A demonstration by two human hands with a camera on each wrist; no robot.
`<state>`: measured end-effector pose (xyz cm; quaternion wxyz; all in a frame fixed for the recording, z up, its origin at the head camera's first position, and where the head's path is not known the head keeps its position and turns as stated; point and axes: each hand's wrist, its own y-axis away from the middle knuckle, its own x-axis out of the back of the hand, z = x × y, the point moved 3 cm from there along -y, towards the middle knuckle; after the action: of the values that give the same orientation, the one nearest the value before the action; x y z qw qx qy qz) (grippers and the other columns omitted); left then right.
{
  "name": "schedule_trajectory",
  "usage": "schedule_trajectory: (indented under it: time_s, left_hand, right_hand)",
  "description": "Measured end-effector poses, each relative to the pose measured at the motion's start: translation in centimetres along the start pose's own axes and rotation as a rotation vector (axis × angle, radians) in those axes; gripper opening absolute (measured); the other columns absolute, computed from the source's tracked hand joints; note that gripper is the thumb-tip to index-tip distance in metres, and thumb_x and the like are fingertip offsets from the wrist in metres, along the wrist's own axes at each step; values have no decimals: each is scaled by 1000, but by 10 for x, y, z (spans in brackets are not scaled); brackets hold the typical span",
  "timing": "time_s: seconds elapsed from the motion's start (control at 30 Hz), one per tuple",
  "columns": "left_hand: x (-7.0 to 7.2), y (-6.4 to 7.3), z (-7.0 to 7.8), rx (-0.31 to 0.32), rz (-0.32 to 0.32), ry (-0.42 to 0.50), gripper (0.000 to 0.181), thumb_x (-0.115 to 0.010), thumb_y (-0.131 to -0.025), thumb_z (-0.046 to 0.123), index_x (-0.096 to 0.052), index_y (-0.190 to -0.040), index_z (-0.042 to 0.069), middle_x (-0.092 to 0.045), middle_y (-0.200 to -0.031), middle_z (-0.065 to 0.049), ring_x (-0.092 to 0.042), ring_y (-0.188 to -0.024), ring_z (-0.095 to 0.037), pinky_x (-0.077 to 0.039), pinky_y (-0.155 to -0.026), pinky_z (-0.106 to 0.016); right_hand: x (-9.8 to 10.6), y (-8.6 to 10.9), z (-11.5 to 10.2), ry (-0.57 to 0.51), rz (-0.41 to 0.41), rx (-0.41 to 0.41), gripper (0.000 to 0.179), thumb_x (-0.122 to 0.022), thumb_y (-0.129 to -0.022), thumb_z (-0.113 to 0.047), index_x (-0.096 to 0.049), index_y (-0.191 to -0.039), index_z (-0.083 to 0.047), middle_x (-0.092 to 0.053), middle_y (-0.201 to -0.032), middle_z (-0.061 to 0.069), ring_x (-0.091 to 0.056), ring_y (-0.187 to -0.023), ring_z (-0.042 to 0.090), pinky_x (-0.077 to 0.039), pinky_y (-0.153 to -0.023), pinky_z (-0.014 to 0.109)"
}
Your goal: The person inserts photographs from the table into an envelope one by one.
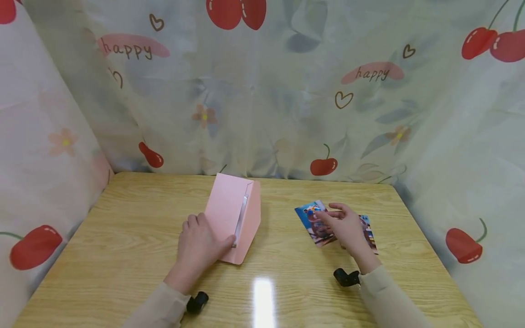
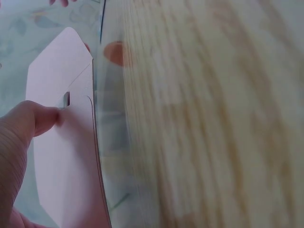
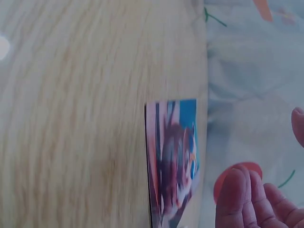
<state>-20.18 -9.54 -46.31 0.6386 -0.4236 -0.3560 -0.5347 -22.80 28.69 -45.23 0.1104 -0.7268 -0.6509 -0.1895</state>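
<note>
A left hand [image 1: 201,240] is gripping a pink envelope [image 1: 227,205], its long axis running toward the far edge of the surface [image 1: 143,218], while the right hand [image 1: 346,230] (loosely extended, holding nothing) is hovering over picture cards [image 1: 308,219] lying nearer the right edge.

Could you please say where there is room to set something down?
Bare room lies between the pink envelope and the picture cards, and between the left grip and the left edge of the table. It is crowded where the left grip holds the envelope and the right grip partly covers the cards.
</note>
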Motion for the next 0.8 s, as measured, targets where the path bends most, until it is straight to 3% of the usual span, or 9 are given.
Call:
schedule_trajectory:
  time_s: [0.27, 0.43, 0.5, 0.63, 0.8]
  left_hand:
    - [3, 0, 2, 8, -28, -3, 95, -67, -67, 71, -46, -111, -11, -45, -98, -22, -46, -86, -34, -44, -70, -45]
    - [2, 2, 1, 21, -46, 2, 97, -67, -67, 71, -45, -113, -11, -45, -99, -22, -46, -87, -34, -44, -70, -46]
    - [2, 3, 1, 22, -48, 5, 97, -67, -66, 72, -45, -113, -11, -46, -100, -22, -46, -87, -34, -44, -70, -46]
    - [2, 3, -1, 25, -36, 8, 98, -67, -66, 72, -46, -114, -10, -45, -100, -22, -46, -87, -34, -45, -69, -46]
    - [2, 3, -2, 20, -25, 18, 98, -68, -66, 71, -46, -114, -11, -45, -100, -22, -46, -87, -34, -45, -69, -46]
  right_hand:
    - [27, -2, 17, 84, 107, -71, 91, -70, -78, -60, -34, -146, -11, -50, -131, 15, -60, -104, 34, -54, -74, 45]
    - [39, -4, 27, 77, 182, -65, 94, -72, -79, -56, -30, -148, -8, -47, -134, 18, -56, -106, 32, -54, -68, 35]
    - [43, -4, 30, 101, 209, -58, 94, -72, -79, -55, -30, -148, -7, -47, -134, 19, -54, -108, 32, -52, -74, 34]
    - [51, -4, 37, 164, 256, -59, 96, -72, -80, -55, -28, -150, -5, -43, -138, 22, -48, -117, 34, -46, -88, 44]
    - [60, -6, 45, 212, 290, -94, 99, -71, -80, -55, -26, -150, -2, -38, -141, 25, -43, -121, 38, -41, -93, 51]
